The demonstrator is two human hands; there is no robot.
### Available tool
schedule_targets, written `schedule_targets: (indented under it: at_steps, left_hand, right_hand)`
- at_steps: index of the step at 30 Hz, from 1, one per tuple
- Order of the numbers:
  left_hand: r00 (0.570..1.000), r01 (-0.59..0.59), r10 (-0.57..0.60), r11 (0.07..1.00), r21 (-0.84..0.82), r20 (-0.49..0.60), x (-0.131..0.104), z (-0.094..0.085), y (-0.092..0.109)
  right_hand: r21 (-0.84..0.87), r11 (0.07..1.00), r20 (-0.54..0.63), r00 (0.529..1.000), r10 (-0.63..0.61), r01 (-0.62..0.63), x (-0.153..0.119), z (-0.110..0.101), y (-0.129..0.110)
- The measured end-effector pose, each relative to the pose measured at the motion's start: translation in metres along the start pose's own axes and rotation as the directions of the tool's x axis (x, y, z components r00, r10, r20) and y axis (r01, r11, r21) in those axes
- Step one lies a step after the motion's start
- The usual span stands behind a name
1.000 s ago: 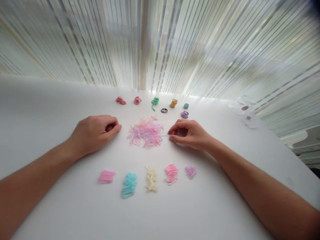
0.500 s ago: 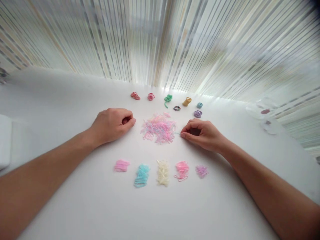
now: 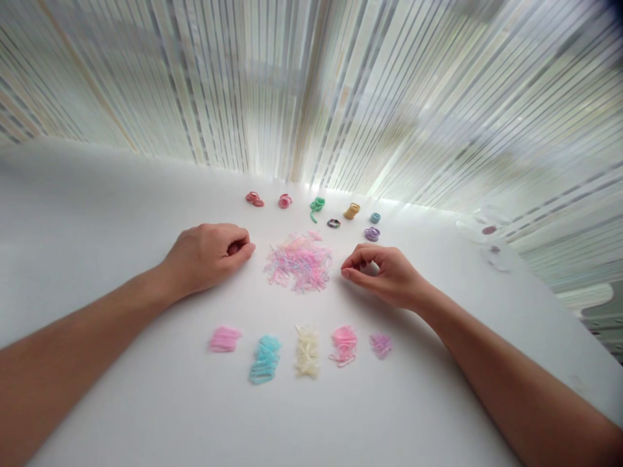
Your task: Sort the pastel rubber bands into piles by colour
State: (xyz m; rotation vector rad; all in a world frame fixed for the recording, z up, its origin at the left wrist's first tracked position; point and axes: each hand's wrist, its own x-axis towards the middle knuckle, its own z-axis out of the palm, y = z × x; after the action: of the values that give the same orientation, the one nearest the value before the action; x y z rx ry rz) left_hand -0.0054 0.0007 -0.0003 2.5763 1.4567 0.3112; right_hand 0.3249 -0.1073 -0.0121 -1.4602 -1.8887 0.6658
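A loose pile of pink, white and lilac bands (image 3: 300, 262) lies between my hands on the white table (image 3: 195, 402). My left hand (image 3: 211, 255) rests left of the pile, its fingers curled in a fist, with nothing seen in it. On the right, my right hand (image 3: 382, 272) has thumb and index finger pinched beside the pile's edge; whatever is between the fingertips is too small to make out. Nearer me sit sorted groups: pink (image 3: 224, 338), blue (image 3: 265, 358), cream (image 3: 307, 351), brighter pink (image 3: 344, 344) and lilac bands (image 3: 380, 345).
Behind the pile are small coils, among them red (image 3: 254, 199), green (image 3: 317, 205), yellow (image 3: 352, 211) and purple (image 3: 372, 233), plus a multicoloured ring (image 3: 333, 223). A striped curtain (image 3: 272, 84) hangs at the back. Clear round items (image 3: 488, 230) are at the right.
The camera view has shifted, moving the table items slightly left and down. A pale blue strand seen at my right fingertips before no longer shows. My left hand stays curled.
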Motion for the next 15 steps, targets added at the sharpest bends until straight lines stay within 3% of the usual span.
schedule_targets:
  at_steps: [8,15]
  left_hand:
    - [1.0,-0.004,0.004,1.0,0.004,-0.004,0.0,0.0,-0.001]
    - [1.0,0.005,-0.005,1.0,0.01,-0.006,0.001,0.002,0.0]
  right_hand:
    - [-0.078,0.975,-0.01,0.978,-0.21,0.209,-0.006,0.006,-0.023]
    - [-0.092,0.965,-0.001,0.969,-0.246,0.245,-0.007,0.008,-0.024]
